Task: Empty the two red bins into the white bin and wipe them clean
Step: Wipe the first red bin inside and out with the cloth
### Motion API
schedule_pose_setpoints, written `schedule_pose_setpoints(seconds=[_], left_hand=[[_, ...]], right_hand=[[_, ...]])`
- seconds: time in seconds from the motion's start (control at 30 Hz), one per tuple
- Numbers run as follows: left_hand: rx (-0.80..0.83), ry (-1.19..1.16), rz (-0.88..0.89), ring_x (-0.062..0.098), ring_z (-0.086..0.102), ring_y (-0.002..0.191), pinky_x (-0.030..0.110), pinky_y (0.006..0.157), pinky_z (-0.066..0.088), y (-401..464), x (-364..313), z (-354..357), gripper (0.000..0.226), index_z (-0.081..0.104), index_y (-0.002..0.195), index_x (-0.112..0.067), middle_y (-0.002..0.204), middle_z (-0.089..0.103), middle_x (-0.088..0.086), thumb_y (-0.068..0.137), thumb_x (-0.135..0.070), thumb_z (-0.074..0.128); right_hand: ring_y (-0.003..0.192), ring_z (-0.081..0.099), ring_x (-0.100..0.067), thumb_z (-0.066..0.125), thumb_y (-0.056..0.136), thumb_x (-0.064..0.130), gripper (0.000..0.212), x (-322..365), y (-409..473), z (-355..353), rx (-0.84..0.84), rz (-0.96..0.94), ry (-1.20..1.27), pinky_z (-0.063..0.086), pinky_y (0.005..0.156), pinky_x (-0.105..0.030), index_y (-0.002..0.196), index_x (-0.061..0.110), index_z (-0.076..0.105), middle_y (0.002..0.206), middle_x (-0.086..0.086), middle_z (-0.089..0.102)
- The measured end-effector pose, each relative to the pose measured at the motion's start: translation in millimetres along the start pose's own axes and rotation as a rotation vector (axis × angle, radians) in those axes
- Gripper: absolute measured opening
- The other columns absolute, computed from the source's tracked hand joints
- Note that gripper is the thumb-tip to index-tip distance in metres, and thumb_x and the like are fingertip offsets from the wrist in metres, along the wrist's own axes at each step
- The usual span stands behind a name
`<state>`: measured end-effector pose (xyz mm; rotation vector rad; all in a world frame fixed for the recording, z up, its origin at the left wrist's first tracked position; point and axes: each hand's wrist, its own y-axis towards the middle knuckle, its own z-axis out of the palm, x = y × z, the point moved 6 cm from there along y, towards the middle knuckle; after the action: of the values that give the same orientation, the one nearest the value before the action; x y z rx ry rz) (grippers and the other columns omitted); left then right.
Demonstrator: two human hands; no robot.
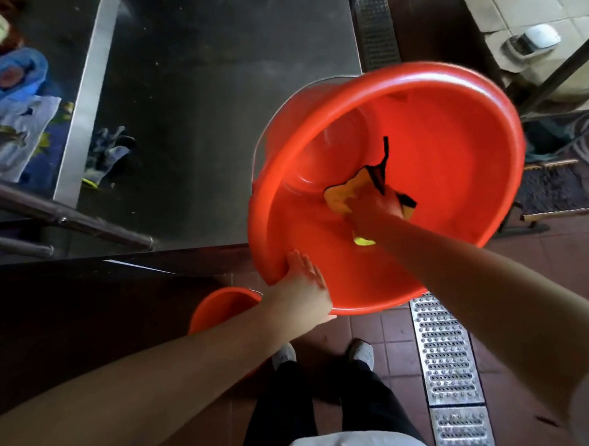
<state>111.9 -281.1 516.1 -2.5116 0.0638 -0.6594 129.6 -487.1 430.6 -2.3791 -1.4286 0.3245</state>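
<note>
Head view: left hand (301,284) grips the near rim of a large round red plastic bin (436,154), fingers together and laid flat over the rim edge, thumb hidden. Bin is tilted, mouth facing the camera, over the edge of a steel table (212,107). Right hand (374,215) inside the bin, fingers clamped on a yellow cloth with black trim (346,193) pressed to the bin bottom. Second red plastic bin (222,308) on the floor below the left forearm. Blue rag (9,79) far left.
</note>
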Motion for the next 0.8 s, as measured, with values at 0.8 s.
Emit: schedule_pose_setpoints(seconds=[0.8], left_hand=[[-0.066, -0.132, 0.047, 0.063, 0.044, 0.121, 0.068, 0.102, 0.032, -10.8, -21.6, -1.5, 0.05, 0.054, 0.131, 0.005, 0.136, 0.039, 0.046, 0.101, -0.033, 0.041]], right_hand=[[0.142, 0.03, -0.021, 0.041, 0.096, 0.049, 0.056, 37.5, -181.4, 1.6, 0.029, -0.01, 0.058, 0.032, 0.105, -0.047, 0.149, 0.032, 0.034, 0.147, 0.006, 0.042]])
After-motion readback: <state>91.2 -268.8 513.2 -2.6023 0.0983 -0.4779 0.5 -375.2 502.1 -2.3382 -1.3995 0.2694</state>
